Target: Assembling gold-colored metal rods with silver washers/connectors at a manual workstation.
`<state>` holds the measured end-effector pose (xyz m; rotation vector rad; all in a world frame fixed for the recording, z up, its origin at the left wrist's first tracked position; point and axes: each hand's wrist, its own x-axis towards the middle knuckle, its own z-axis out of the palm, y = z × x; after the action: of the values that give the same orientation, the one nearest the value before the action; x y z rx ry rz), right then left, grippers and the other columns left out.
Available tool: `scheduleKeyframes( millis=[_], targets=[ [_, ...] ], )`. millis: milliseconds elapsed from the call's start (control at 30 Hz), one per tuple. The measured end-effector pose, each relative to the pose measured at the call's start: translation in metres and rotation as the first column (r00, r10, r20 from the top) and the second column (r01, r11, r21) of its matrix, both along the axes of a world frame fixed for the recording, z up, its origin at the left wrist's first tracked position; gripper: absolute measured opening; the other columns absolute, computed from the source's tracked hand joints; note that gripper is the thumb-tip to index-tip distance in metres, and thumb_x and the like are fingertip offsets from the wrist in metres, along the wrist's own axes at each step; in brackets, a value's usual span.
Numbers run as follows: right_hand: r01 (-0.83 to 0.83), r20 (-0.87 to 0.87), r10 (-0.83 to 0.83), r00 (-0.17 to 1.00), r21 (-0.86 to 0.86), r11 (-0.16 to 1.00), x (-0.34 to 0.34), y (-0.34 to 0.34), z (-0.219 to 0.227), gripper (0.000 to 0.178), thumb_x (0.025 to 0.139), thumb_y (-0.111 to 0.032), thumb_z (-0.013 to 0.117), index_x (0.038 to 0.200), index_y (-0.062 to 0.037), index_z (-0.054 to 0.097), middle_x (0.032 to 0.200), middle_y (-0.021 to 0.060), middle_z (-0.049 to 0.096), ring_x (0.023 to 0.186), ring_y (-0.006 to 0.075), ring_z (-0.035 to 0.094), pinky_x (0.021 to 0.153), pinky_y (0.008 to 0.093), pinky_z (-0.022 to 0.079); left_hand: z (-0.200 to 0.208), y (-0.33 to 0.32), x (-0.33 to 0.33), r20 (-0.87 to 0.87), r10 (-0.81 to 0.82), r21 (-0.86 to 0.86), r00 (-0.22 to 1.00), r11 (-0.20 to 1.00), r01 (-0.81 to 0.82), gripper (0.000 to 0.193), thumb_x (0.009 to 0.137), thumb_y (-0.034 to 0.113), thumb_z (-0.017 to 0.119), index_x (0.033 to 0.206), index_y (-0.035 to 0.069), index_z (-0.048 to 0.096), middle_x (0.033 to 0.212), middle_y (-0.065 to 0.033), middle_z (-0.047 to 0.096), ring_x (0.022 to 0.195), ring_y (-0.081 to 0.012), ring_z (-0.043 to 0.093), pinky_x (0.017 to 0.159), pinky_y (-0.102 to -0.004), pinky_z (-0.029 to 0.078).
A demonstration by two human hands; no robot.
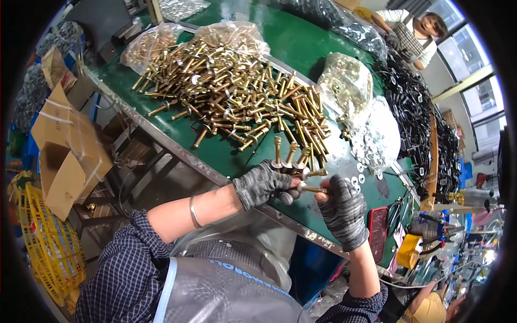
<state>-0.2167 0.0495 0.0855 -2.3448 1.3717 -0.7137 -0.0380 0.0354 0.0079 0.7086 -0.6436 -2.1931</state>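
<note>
In my left hand (265, 184), in a grey fingerless-style knit glove, several brass-coloured bolts are gripped in a fan, with pale washers on their shanks. My right hand (344, 212), gloved alike, is curled close beside it. Its thumb and fingers meet the end of one bolt (312, 188) that reaches across from the left hand. Just beyond my hands a large heap of the same bolts (215, 86) covers the green table (177, 129). Loose silver washers (362, 167) lie to the right of the hands.
Clear plastic bags (344, 83) of small parts stand behind the washers. A red-edged phone-like slab (377, 229) lies near the right table edge. Black parts (414, 113) are piled at far right, by another person (412, 35). A cardboard box (72, 148) and yellow basket (46, 242) are at left.
</note>
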Motion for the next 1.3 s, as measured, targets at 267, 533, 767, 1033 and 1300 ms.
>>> scheduleKeyframes(
  millis=[267, 533, 767, 1033, 1300],
  targets=[
    [-0.108, -0.159, 0.097, 0.983, -0.062, 0.992, -0.004, 0.002, 0.006, 0.018, 0.076, -0.022, 0.058, 0.078, -0.0054, 0.053, 0.064, 0.0115, 0.052, 0.059, 0.0302, 0.052, 0.052, 0.0357, 0.042, 0.009, 0.002, 0.001, 0.070, -0.001, -0.034, 0.998, 0.999, 0.004, 0.023, 0.076, 0.012, 0.061, 0.094, 0.000, 0.055, 0.072, -0.0060, 0.057, 0.062, -0.0111, 0.055, 0.050, -0.0202, 0.047],
    [-0.150, -0.167, 0.120, 0.979, -0.177, 0.973, -0.006, -0.005, 0.001, 0.022, 0.073, -0.025, 0.059, 0.077, -0.0047, 0.052, 0.067, 0.0115, 0.052, 0.063, 0.0307, 0.051, 0.055, 0.0373, 0.041, 0.006, 0.002, 0.000, 0.015, -0.004, -0.034, 1.000, 0.999, 0.004, 0.025, 0.077, 0.011, 0.060, 0.097, -0.001, 0.054, 0.075, -0.0071, 0.057, 0.063, -0.0119, 0.056, 0.050, -0.0208, 0.048],
    [-0.134, -0.273, 0.080, 0.959, -0.185, 0.974, -0.008, -0.002, 0.006, 0.024, 0.073, -0.027, 0.058, 0.074, -0.0049, 0.051, 0.067, 0.0112, 0.052, 0.062, 0.0303, 0.051, 0.055, 0.0379, 0.040, 0.006, 0.002, -0.001, 0.013, -0.013, -0.016, 1.000, 1.000, 0.013, 0.020, 0.076, 0.013, 0.061, 0.090, 0.000, 0.055, 0.073, -0.0063, 0.058, 0.058, -0.0109, 0.056, 0.048, -0.0201, 0.047],
    [-0.088, -0.269, 0.065, 0.961, -0.073, 0.994, -0.011, -0.005, 0.007, 0.020, 0.073, -0.025, 0.058, 0.072, -0.0061, 0.052, 0.065, 0.0106, 0.053, 0.062, 0.0300, 0.052, 0.055, 0.0374, 0.041, 0.020, 0.004, 0.010, 0.127, 0.032, -0.111, 0.991, 0.994, -0.017, 0.023, 0.076, 0.015, 0.062, 0.092, 0.001, 0.055, 0.074, -0.0057, 0.058, 0.056, -0.0096, 0.056, 0.048, -0.0201, 0.047],
    [0.105, -0.186, -0.133, 0.974, -0.153, 0.983, -0.022, -0.031, -0.035, 0.015, 0.073, -0.021, 0.058, 0.074, -0.0068, 0.053, 0.065, 0.0108, 0.054, 0.061, 0.0304, 0.053, 0.054, 0.0384, 0.041, 0.049, -0.094, 0.153, 0.445, 0.803, -0.822, 0.397, 0.542, -0.176, 0.035, 0.072, 0.011, 0.060, 0.106, 0.007, 0.051, 0.085, -0.0070, 0.058, 0.071, -0.0164, 0.056, 0.061, -0.0269, 0.047]
  ],
)
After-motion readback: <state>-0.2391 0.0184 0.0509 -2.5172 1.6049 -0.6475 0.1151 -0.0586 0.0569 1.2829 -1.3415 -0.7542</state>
